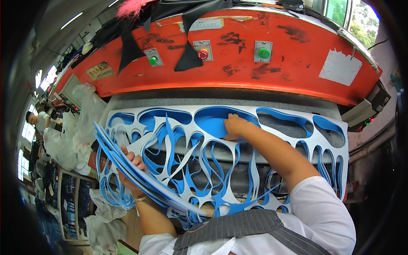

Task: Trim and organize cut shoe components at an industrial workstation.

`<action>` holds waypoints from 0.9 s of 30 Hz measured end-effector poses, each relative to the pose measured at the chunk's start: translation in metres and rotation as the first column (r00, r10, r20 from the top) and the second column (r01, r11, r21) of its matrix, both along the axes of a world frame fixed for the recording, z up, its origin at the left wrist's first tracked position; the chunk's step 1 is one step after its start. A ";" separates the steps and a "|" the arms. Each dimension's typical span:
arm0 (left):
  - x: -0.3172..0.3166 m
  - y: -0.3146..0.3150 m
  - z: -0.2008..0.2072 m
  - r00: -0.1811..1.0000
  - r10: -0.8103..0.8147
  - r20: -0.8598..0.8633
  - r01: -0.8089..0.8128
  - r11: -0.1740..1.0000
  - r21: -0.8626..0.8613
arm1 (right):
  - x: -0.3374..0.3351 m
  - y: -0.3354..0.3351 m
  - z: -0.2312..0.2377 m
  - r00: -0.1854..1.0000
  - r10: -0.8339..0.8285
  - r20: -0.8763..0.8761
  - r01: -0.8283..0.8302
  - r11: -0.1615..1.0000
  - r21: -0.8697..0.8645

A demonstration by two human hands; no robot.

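Left hand [134, 163]: your fingers grip the blue stack [114, 148] on edge, apparently to keep its layers together | Right hand [237, 126]: your fingers bend down at the cutout's rim; whether they grip, cannot tell | Blue piece [211, 123]: just left of your right fingers, seemingly kept in place by the surrounding white sheet [191, 129]

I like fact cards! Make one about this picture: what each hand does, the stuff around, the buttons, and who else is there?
Left hand: holding a stack of thin blue and white sheets
Right hand: at a big opening in the cut-out sheets; its grip is unclear
Machine: red-orange front panel, smudged black
Buttons: left green button, red button, right green button
Other person: far left, in the background
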State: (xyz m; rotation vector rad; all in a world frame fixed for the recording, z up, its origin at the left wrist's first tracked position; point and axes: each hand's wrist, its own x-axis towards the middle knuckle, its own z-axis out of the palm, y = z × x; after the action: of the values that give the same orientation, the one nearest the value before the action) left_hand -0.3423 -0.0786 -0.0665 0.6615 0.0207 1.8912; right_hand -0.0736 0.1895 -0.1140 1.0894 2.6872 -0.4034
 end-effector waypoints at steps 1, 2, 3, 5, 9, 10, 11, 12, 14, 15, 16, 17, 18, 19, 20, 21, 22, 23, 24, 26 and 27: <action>-0.002 -0.004 0.001 1.000 -0.027 0.014 0.027 1.000 0.011 | 0.000 0.001 0.000 0.994 0.092 0.053 -0.096 0.992 0.078; -0.004 -0.006 0.003 0.999 -0.044 -0.019 0.044 0.999 0.020 | -0.001 0.002 0.000 0.993 0.109 0.047 -0.111 0.993 0.048; -0.005 -0.010 0.004 0.998 -0.067 -0.020 0.068 0.998 0.017 | -0.001 0.002 0.000 0.988 0.147 0.049 -0.149 0.987 0.056; -0.006 -0.014 0.008 0.995 -0.093 -0.030 0.094 0.995 0.032 | -0.003 0.004 0.000 0.974 0.214 0.070 -0.219 0.973 0.071; 0.003 -0.009 0.015 0.976 -0.204 0.078 0.195 0.975 0.104 | -0.006 0.000 -0.002 0.962 0.268 0.049 -0.271 0.961 0.054; 0.007 -0.004 0.015 0.978 -0.188 0.085 0.178 0.978 0.111 | -0.006 0.001 -0.002 0.981 0.190 -0.046 -0.184 0.976 0.118; 0.013 0.004 0.013 0.983 -0.158 0.094 0.152 0.986 0.067 | -0.006 0.002 -0.002 0.990 0.083 -0.110 -0.062 0.982 0.178; 0.019 0.015 0.009 0.981 -0.171 0.092 0.171 0.985 0.007 | -0.007 0.004 -0.002 0.983 0.126 -0.135 -0.101 0.979 0.179; 0.030 0.039 0.000 0.975 0.134 -0.175 -0.181 0.940 -0.289 | -0.008 0.010 0.000 0.980 0.072 -0.187 -0.062 0.996 0.059; 0.037 0.053 -0.008 0.964 0.209 -0.165 -0.261 0.869 -0.421 | -0.008 0.015 0.000 0.979 0.058 -0.197 -0.039 0.994 0.099; 0.036 0.070 -0.011 0.983 0.114 -0.147 -0.172 0.852 -0.495 | -0.009 0.019 0.001 0.978 0.000 -0.209 -0.010 0.999 -0.045; 0.042 0.083 -0.019 0.991 0.093 -0.094 -0.129 0.839 -0.529 | -0.011 0.021 0.000 0.959 -0.082 -0.270 0.043 0.988 -0.148; 0.044 0.095 -0.024 0.997 0.052 -0.049 -0.070 0.846 -0.528 | -0.012 0.023 -0.002 0.976 -0.054 -0.213 0.015 0.984 -0.180; 0.047 0.101 -0.030 1.000 0.015 -0.016 -0.021 0.858 -0.513 | -0.014 0.023 -0.005 0.988 0.068 -0.138 -0.071 0.997 -0.011; 0.049 0.107 -0.035 1.000 0.002 0.020 0.009 0.857 -0.515 | -0.015 0.023 -0.008 0.986 0.169 -0.012 -0.165 0.976 0.139; 0.052 0.108 -0.042 0.997 -0.050 0.055 0.070 0.880 -0.470 | -0.018 0.022 -0.011 0.978 0.207 0.038 -0.210 0.965 0.156; 0.055 0.109 -0.047 0.998 -0.043 0.044 0.058 0.879 -0.474 | -0.020 0.020 -0.013 0.978 0.206 -0.020 -0.198 0.959 0.201; 0.058 0.109 -0.053 1.000 -0.012 0.020 0.020 0.853 -0.521 | -0.023 0.020 -0.014 0.977 0.211 0.029 -0.212 0.955 0.205; 0.061 0.107 -0.058 1.000 0.026 -0.005 -0.024 0.820 -0.571 | -0.026 0.018 -0.014 0.970 0.227 0.091 -0.241 0.951 0.195; 0.063 0.107 -0.064 0.999 -0.011 0.030 0.027 0.787 -0.616 | -0.031 0.020 -0.009 0.943 0.265 0.200 -0.291 0.950 0.113; 0.065 0.110 -0.066 0.999 -0.007 0.053 0.038 0.796 -0.604 | -0.034 0.019 -0.007 0.922 0.306 0.236 -0.331 0.941 0.072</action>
State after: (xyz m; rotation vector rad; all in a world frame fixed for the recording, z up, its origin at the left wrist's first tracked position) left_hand -0.2777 0.0310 -0.1328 0.1676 0.5684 1.7339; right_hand -0.1073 0.2090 -0.1206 0.6538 2.6421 -0.0693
